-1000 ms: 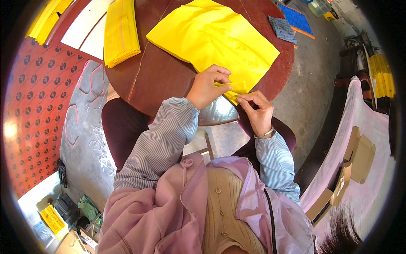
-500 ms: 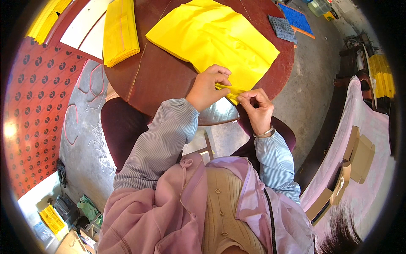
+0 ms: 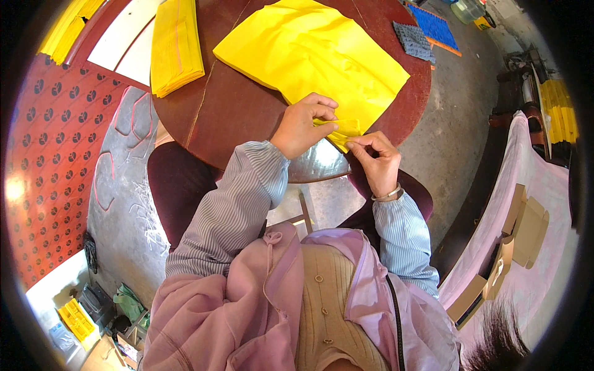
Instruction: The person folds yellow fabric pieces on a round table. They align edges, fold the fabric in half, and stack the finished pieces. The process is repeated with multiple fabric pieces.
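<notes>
A wide yellow fabric sheet [image 3: 315,55] lies slightly rumpled across the round brown table [image 3: 241,117]. At its near corner, by the table's front edge, a small part is folded over. My left hand [image 3: 303,125] pinches that folded part between thumb and fingers. Just right of it, my right hand [image 3: 376,154] grips the edge of the same corner, thumb against the bent forefinger. Whether the sheet is one layer or several I cannot tell. A bundle of folded yellow fabric [image 3: 177,49] rests at the table's left side, away from both hands.
A grey textured cloth [image 3: 413,42] lies at the table's right edge, near a blue mat [image 3: 435,28] beyond it. Open cardboard boxes [image 3: 529,232] stand on a pink-covered surface at the right. More yellow fabric [image 3: 558,110] is stacked behind. Red patterned board [image 3: 59,142] is at the left.
The folded flap at the sheet's corner has opened out and shows more between my hands. My right hand has shifted very slightly; my left has barely moved.
</notes>
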A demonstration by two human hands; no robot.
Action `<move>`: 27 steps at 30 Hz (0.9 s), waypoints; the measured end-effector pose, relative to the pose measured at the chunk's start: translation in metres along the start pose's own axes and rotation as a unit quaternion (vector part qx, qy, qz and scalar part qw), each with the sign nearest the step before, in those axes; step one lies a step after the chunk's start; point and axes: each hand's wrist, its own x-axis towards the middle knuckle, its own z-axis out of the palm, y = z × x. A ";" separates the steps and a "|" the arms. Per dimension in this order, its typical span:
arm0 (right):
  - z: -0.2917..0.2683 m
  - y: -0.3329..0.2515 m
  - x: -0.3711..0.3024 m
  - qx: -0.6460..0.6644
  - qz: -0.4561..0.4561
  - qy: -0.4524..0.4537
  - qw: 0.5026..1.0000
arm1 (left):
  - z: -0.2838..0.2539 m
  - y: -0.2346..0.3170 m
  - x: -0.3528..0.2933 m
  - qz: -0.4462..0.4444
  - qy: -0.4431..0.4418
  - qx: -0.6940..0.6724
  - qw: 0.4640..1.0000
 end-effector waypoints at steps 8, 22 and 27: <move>0.002 0.003 0.001 0.029 0.009 0.016 0.999 | -0.006 -0.001 -0.001 0.014 -0.027 0.008 0.999; 0.002 0.001 -0.003 0.002 -0.022 0.015 1.000 | 0.006 0.001 0.000 -0.006 0.021 0.018 1.000; 0.002 0.000 -0.001 0.004 -0.015 0.010 1.000 | 0.003 -0.001 0.001 0.002 0.010 0.007 1.000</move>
